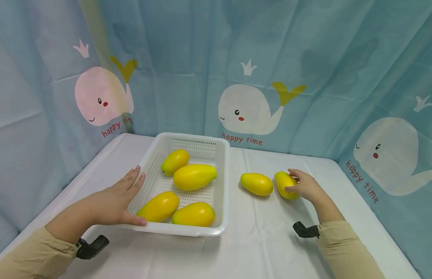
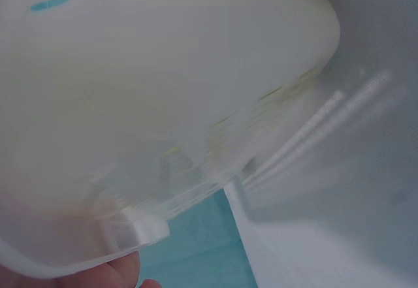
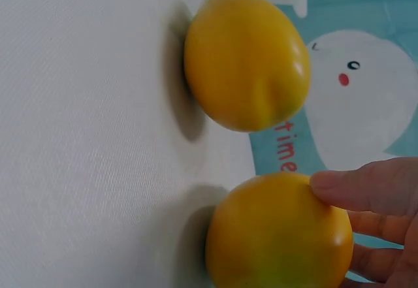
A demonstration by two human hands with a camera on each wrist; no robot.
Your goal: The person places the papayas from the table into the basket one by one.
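Observation:
A white plastic basket [image 1: 225,186] with slotted walls holds several yellow papayas, green at the narrow end. My left hand [image 1: 112,199] rests spread over its near left corner, thumb along the front rim and fingers by the left rim. In the left wrist view, the basket's outer wall [image 2: 150,105] fills most of the picture. To the right, on the table, my right hand [image 1: 304,186] grips a papaya [image 1: 283,185] between thumb and fingers. Its thumb [image 3: 353,187] presses on the skin in the right wrist view, with the other fingers partly hidden behind the fruit.
Another papaya [image 1: 256,184] lies between the basket and the gripped one. A white cloth [image 1: 257,244] covers the table. Blue curtains [image 1: 181,77] with printed whales hang close behind and along both sides.

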